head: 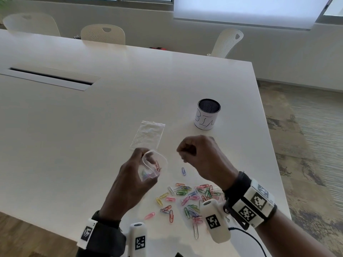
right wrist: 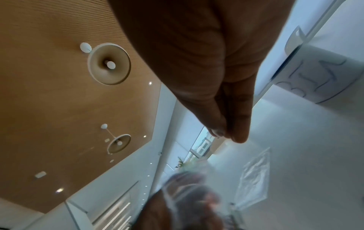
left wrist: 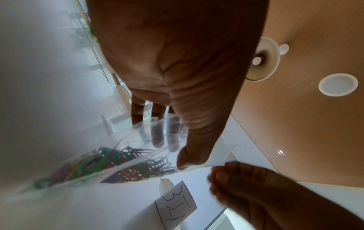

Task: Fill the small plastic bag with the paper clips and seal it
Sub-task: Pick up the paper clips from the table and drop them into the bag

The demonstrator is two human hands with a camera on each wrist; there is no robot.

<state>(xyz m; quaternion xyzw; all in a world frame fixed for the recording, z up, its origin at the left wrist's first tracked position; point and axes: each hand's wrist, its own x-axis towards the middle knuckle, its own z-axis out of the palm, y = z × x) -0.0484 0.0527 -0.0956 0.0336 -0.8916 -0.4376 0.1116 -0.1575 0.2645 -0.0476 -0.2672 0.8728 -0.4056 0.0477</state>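
Observation:
My left hand (head: 138, 165) grips a small clear plastic bag (head: 161, 160) above the table, thumb (left wrist: 194, 149) on one wall and fingers behind the other, so its mouth gapes. Several coloured paper clips (left wrist: 122, 157) lie in the bag's bottom. My right hand (head: 187, 153) hovers just right of the bag's mouth with fingers curled and thumb against fingertips (right wrist: 239, 137); no clip shows between them. A loose pile of coloured paper clips (head: 187, 196) lies on the white table (head: 92, 127) below my hands. One purple clip (head: 183, 171) lies apart from the pile.
A second clear bag (head: 148, 135) lies flat on the table beyond my left hand. A black mesh cup with a white handwritten label (head: 207, 115) stands to the far right of it. The table's right edge (head: 269, 145) runs close to my right arm.

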